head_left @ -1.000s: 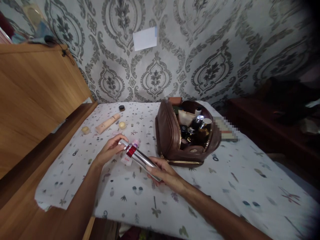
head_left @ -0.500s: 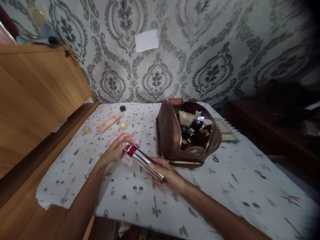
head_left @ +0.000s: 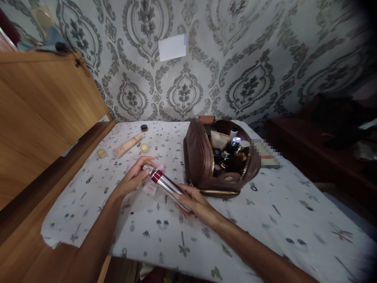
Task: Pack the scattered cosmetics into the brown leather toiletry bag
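A long silver tube with a red band (head_left: 165, 184) is held slanted just above the patterned cloth. My right hand (head_left: 191, 199) is wrapped round its lower silver end. My left hand (head_left: 136, 175) pinches its upper end near the red band, fingers curled on the cap. Under the tube a small pink packet (head_left: 150, 188) lies on the cloth. An open brown leather toiletry bag (head_left: 203, 159), full of small bottles and jars, stands just right of my hands.
A peach tube (head_left: 127, 145), two small yellow jars (head_left: 101, 153) (head_left: 144, 147) and a dark jar (head_left: 143, 127) lie at the back left of the white printed cloth (head_left: 273, 212). A wooden cabinet (head_left: 38, 114) rises at left. Patterned wallpaper stands behind.
The tube has tilted slightly and the red band has slid a little nearer my left fingers. Both hands stay on it in almost the same place.
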The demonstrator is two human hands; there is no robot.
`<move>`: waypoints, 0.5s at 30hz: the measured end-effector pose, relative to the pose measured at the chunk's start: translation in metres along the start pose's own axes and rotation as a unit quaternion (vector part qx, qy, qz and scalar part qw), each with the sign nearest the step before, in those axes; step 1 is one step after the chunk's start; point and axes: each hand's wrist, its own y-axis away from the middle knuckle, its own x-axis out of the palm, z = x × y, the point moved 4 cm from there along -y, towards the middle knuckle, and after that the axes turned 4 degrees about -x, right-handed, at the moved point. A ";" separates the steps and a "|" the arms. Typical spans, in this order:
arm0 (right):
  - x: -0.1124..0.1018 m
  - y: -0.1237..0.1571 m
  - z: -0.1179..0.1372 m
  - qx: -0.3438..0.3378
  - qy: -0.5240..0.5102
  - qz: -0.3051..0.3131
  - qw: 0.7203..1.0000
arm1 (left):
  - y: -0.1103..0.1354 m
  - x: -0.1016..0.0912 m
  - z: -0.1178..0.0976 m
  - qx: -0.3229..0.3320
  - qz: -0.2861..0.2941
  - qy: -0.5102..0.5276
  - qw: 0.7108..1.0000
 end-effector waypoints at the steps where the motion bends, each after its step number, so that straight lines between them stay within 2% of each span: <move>1: -0.001 0.001 0.002 -0.011 0.017 -0.001 1.000 | 0.000 -0.001 -0.001 -0.002 0.001 0.005 1.000; 9: -0.001 0.001 0.004 -0.081 0.090 0.001 0.993 | -0.003 -0.004 0.006 -0.078 0.006 -0.004 0.997; 13: 0.000 0.002 0.008 -0.141 0.162 -0.018 0.977 | -0.002 -0.003 0.003 -0.063 0.012 -0.026 0.998; 15: 0.000 0.003 0.009 -0.146 0.174 -0.023 0.973 | 0.000 -0.003 -0.002 -0.049 0.026 -0.043 0.998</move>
